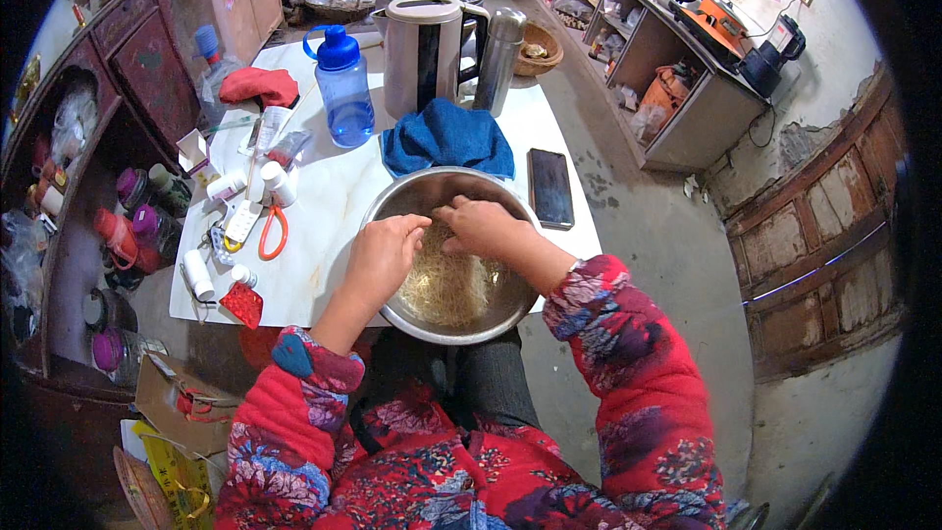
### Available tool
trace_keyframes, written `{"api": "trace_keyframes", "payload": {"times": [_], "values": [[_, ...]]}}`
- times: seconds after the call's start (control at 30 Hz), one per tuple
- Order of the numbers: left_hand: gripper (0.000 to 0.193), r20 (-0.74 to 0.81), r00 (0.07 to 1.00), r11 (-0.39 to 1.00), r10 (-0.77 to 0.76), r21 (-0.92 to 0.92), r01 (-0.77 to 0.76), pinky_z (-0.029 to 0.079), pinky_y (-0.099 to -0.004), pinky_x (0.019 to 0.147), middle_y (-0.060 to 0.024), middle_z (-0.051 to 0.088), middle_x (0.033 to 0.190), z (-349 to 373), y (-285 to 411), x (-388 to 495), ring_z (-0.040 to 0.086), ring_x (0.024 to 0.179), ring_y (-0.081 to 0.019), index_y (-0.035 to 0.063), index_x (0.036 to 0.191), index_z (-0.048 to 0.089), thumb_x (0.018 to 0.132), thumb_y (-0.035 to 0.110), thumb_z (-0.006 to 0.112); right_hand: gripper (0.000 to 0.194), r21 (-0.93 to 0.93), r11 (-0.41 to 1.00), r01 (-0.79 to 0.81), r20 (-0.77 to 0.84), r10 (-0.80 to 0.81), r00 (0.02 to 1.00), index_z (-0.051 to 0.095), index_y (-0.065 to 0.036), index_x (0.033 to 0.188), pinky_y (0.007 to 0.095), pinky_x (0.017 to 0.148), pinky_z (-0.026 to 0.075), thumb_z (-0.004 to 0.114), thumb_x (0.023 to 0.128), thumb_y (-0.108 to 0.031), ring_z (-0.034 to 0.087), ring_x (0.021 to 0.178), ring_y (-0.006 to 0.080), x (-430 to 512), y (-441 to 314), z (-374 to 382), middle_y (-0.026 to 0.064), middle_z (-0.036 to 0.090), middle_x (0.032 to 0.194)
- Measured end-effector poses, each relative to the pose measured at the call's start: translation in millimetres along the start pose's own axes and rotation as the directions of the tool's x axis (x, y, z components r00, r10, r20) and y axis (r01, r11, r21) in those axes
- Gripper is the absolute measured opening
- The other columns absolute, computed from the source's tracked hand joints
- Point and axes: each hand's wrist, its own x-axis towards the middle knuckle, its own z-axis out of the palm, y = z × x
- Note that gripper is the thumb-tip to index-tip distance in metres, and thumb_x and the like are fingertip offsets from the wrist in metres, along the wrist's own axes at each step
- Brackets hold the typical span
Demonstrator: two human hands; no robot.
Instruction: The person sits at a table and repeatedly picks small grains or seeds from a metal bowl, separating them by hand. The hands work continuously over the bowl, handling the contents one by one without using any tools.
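Note:
A stainless steel bowl (pixel 383 309) rests at the table's near edge, over my lap. Thin pale strands (pixel 449 291) lie in its lower part. Above the bowl's left side is my left hand (pixel 386 250), its fingers bent together and pointing right; whether they pinch a strand is too small to tell. My right hand (pixel 482 228) reaches over the bowl from the right, fingertips curled down near the strands and close to the left fingertips. What lies under those fingers is hidden. A folded blue cloth (pixel 449 140) touches the bowl's far side.
On the white table (pixel 316 272) stand a blue bottle (pixel 346 92), a large kettle (pixel 421 59) and a steel flask (pixel 502 62). A smartphone (pixel 550 188) lies right of the bowl. Pill bottles (pixel 278 184) and orange-handled scissors (pixel 273 233) lie left. A dark red cabinet (pixel 140 66) borders the left.

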Motion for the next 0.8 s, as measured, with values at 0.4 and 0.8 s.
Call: {"api": "trace_keyframes", "payload": {"times": [0.4, 0.8], "values": [[0.016, -0.057, 0.993, 0.995, 0.102, 0.019, -0.101, 0.052, -0.0419, 0.068, -0.0177, 0.067, 0.082, -5, 2, -2, 0.066, 0.075, -0.0328, 0.0064, 0.097, 0.068, 0.086, 0.014, 0.058, 0.011, 0.303, 0.926, 0.226, -0.264, -0.146, 0.953, 0.071, -0.003, 0.086, 0.0381, 0.067, 0.053, 0.070, 0.076, -0.007, 0.067, 0.076, 0.0272, -50, -25, -25, 0.0110, 0.065, 0.079], [0.040, 0.701, 0.695, 0.341, -0.156, -0.622, 0.704, 0.055, -0.0354, 0.086, -0.0107, 0.060, 0.115, 9, 1, 9, 0.062, 0.099, -0.0206, 0.0005, 0.129, 0.048, 0.101, 0.028, 0.044, 0.013, 0.851, 0.511, 0.121, -0.288, 0.263, 0.921, 0.072, -0.001, 0.093, 0.0258, 0.066, 0.053, 0.071, 0.080, -0.003, 0.067, 0.074, 0.0111, -55, -26, -16, 0.0083, 0.072, 0.084]]}}
